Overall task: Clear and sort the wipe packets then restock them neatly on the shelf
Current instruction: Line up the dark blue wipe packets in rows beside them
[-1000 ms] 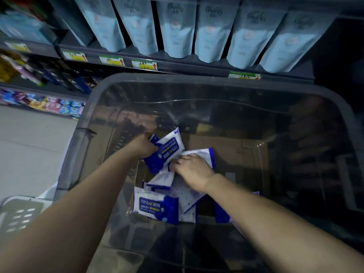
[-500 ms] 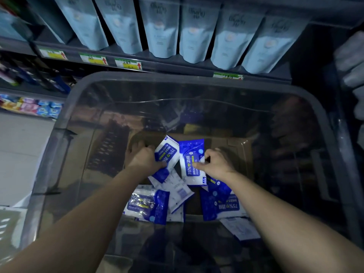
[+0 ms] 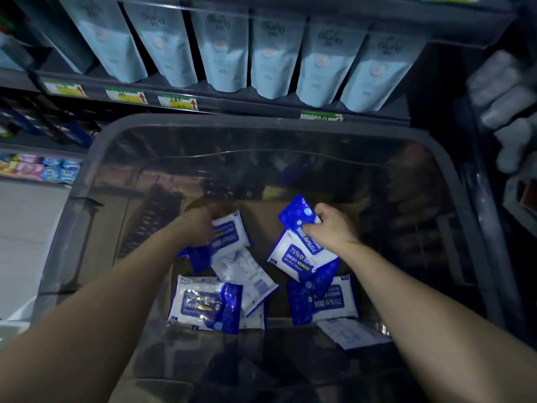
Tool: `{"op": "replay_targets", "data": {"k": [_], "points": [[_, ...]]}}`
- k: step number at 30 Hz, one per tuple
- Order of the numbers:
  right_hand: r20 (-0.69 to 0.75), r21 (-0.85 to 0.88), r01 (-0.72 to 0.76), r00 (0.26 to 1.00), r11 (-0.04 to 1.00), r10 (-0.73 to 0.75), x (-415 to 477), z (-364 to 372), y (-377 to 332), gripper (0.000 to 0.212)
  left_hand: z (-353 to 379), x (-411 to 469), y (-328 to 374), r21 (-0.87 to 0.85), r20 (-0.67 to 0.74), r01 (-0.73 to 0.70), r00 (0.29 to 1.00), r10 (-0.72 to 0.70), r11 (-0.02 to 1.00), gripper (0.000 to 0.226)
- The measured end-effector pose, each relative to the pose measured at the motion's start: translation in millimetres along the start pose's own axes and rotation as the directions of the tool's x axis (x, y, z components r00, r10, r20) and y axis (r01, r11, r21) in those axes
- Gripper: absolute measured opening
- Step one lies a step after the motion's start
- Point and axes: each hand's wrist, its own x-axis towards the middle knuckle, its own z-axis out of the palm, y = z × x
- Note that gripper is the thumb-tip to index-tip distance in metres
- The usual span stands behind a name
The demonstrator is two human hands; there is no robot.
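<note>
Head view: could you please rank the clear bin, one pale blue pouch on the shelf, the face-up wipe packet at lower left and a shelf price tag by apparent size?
1. clear bin, largest
2. pale blue pouch and face-up wipe packet: look alike; the pouch stands farther
3. price tag, smallest

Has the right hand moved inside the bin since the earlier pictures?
Yes. The right hand, gripping a wipe packet, moved rightward, away from the face-up packet lying near-left in the bin, toward the bin's right wall.
</note>
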Motion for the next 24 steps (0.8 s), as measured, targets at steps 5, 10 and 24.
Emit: {"op": "replay_targets", "data": {"k": [5,10,24], "points": [[0.058,-0.306,-0.085,0.992,0.948,0.108,-12,-3,8,0.02,14,-2,-9,0.227,-0.008,0.091,0.996,-0.091,0.97,0.042],[0.065,-0.118,-0.127,0.989,0.985,0.135,-10,-1,5,0.013,9,0,-7,-0.074,-0.02,0.169,0.985,-0.171,0.983,0.037],[0.384,-0.712,0.527,0.846,0.464,-0.371,-26,16,-7,0.055,27,-12,4,0.693,0.205,-0.393,0.911,0.358,0.604,0.09]]}}
